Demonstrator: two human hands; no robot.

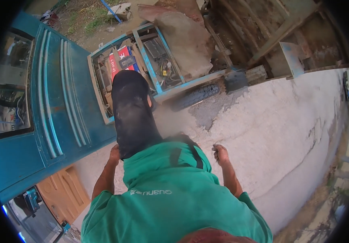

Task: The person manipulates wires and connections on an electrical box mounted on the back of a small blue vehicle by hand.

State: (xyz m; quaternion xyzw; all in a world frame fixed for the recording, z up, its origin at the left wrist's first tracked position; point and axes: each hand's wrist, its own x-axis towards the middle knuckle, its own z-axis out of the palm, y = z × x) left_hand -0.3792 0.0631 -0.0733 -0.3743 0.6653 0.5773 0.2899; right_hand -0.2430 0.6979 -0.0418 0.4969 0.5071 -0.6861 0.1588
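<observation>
My left hand (115, 153) hangs beside my raised left leg, against the dark trousers (130, 109); the leg hides its fingers. Out to my right, over the pale concrete, my right hand (221, 154) is closed with its fingers curled. Something dark shows at its fingertips, too small to name. Ahead of me is the blue metal frame (157, 83) of a vehicle, its compartments uncovered. My leg reaches over this frame, and the foot is hidden. Inside sit a red and blue battery (120, 60) and a dark box (154, 47) with loose wires (167, 69).
A blue vehicle body (54, 97) with a window rises on my left. One tyre (196, 97) shows under the frame. Rusty sheet metal (182, 40) covers the frame's right part, beside a rusty cargo bed (271, 32). A brown panel (63, 190) stands at lower left. Cracked concrete (280, 137) extends rightward.
</observation>
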